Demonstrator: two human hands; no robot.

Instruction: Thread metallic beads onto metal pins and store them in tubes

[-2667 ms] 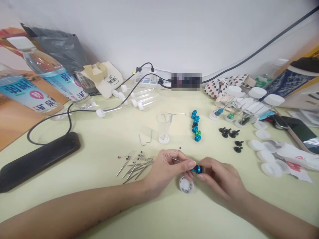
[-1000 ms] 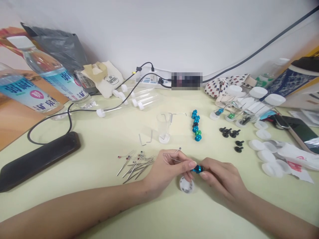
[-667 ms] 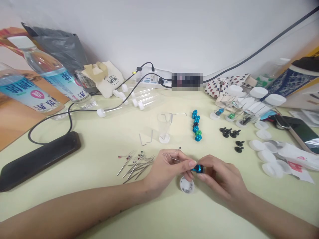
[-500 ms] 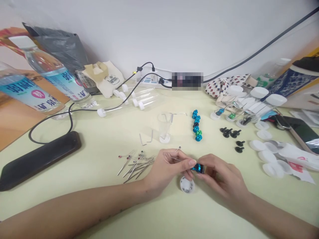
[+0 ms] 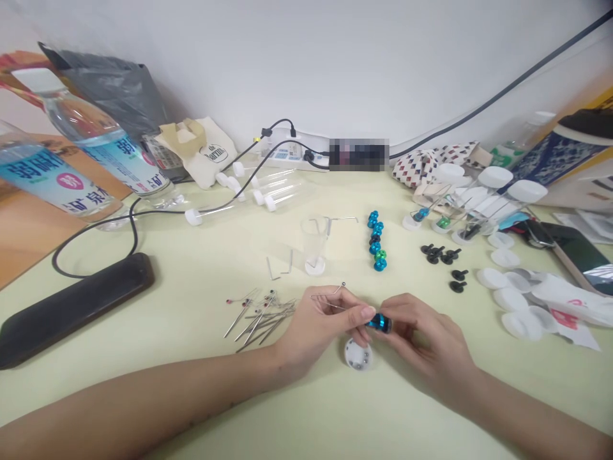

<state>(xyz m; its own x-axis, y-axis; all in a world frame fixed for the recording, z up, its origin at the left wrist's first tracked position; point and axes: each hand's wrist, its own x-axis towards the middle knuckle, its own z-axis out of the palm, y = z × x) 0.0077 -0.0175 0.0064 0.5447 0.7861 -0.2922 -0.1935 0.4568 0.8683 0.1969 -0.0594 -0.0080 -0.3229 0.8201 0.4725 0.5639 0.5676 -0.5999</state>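
Note:
Between my two hands is a small shiny blue and black cylindrical part. My left hand is closed, its thumb and fingertips on the part's left end. A thin bent metal wire with a small ball tip also sticks out of that hand. On the part's right end, my right hand closes in a pinch; some of its fingertips are hidden. Just below the fingers sits a white round cap with several small metal balls in it. Beside my left wrist lies a pile of thin metal rods, some with coloured tips.
Beyond my hands, a clear tube stands upright near several hex keys. A row of blue, green and black parts lies to its right, then black flanged pieces and white caps. A black case lies left.
The whole view has shifted very slightly. Both hands keep the same hold on the blue part, with no other visible change.

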